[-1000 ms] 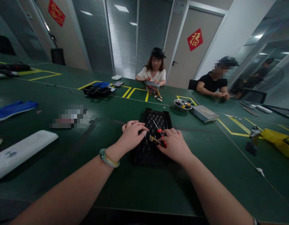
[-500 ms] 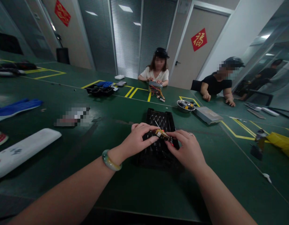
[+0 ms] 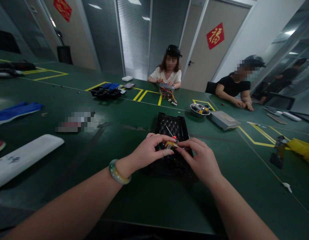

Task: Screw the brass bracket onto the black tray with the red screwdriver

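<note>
We saw a yellowish part [image 3: 169, 144] mid-frame, a black lattice-patterned tray [image 3: 180, 126], a green bench [image 3: 134, 206] and a red-and-gold sign [image 3: 215, 36] upper right.

A person in a white top [image 3: 173, 77] sits at a long green table [image 3: 114, 126], where a round silver metal bowl [image 3: 200, 115] stands beside a grey rectangular box [image 3: 225, 120].

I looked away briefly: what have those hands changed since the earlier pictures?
The left hand moved rightward over the black tray, its fingertips now close to the right hand; the small yellowish part is held between them. The tray and screwdriver stayed put.
</note>
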### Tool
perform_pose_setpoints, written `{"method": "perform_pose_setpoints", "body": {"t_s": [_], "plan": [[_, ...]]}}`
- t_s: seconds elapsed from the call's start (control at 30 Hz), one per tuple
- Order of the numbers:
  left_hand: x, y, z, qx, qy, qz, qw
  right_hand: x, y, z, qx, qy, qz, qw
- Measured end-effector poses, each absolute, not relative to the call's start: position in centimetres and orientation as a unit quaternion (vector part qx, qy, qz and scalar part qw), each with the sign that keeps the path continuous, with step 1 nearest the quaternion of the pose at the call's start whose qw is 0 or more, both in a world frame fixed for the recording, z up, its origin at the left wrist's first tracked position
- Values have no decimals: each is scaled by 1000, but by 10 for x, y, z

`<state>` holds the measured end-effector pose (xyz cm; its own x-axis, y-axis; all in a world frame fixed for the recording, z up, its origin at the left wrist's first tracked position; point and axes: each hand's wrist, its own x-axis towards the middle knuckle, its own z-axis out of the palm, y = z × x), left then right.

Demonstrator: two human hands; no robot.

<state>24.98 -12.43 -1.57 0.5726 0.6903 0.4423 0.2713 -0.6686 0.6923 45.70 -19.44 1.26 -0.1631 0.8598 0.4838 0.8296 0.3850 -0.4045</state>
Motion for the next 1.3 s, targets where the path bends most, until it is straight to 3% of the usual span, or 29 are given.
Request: {"method": "perform_pose_setpoints", "body": {"t_s": [0.2,0.33,0.7,1.3], "plan": [[246,-118,-15,775,297,425,361,461,-193,14,-574,-731,48,367],[246,-105,-23,706,328,486,397,462,-194,13,-559,-748,131,334],[252,-100,-39,803,404,371,233,446,-204,7,-551,-811,133,143],[254,-99,-45,830,416,314,199,442,-203,2,-526,-840,115,71]]}}
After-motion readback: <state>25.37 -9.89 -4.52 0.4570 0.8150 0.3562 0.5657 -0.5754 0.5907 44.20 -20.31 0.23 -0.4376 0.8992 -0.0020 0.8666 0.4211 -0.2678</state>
